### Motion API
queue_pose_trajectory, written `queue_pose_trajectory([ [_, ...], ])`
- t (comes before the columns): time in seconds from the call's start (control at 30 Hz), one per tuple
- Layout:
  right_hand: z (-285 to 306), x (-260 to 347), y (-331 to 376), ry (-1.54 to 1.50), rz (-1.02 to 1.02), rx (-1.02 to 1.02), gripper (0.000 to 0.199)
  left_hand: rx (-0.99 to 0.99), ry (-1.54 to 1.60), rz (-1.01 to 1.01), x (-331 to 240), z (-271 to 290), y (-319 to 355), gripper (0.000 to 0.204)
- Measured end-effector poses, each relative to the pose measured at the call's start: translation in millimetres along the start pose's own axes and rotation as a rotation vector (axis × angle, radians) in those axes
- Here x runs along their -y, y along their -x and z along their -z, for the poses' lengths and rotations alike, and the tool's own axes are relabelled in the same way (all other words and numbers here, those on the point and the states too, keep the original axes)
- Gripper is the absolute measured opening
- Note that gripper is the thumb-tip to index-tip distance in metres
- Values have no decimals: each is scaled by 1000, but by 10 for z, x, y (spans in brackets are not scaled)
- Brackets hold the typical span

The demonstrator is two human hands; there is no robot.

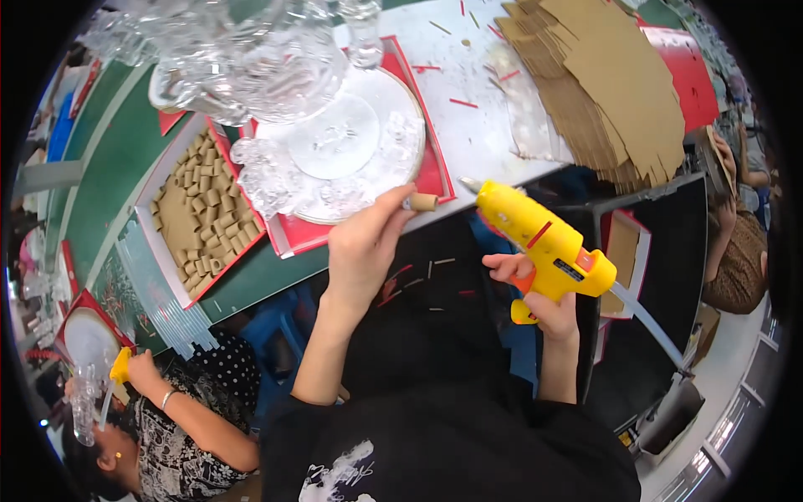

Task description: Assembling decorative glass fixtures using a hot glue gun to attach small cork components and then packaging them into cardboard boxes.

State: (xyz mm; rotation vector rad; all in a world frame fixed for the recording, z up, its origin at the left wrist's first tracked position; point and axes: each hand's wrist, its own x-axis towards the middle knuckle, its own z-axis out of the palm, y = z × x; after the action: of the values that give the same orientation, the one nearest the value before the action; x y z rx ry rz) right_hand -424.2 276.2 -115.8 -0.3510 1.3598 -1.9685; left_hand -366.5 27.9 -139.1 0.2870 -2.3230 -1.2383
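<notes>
My left hand (365,243) pinches a small brown cork (424,202) in its fingertips, near the front edge of the table. A pale, shiny bit shows at the cork's near end, partly behind the fingers. My right hand (548,311) grips the handle of a yellow glue gun (544,234), its nozzle tilted up and to the left, a short way from the cork. A long translucent glue stick (648,322) comes out of the gun's back. Beyond my left hand, clear glassy pieces (268,180) rest on a round white disc (335,138) in a red-edged tray (441,171).
Left of the tray, a box (163,251) holds many corks. Several glue sticks (159,293) lie beside it. Large clear glassware (268,67) fills the far left. Stacked brown cardboard sheets (619,84) sit far right. A co-worker's hand (146,374) holds another yellow glue gun at lower left.
</notes>
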Motion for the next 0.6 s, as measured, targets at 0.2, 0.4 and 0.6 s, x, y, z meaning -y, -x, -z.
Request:
queue_pose_trajectory([
  [0.2,106,-137,121,-98,-27,41,49,14,-20,31,-10,-27,25,30],
  [0.4,144,-213,53,-150,-44,89,56,42,-39,48,-32,-2,29,30],
  [0.6,153,-285,18,-146,-45,69,51,38,-48,57,-29,8,17,31],
])
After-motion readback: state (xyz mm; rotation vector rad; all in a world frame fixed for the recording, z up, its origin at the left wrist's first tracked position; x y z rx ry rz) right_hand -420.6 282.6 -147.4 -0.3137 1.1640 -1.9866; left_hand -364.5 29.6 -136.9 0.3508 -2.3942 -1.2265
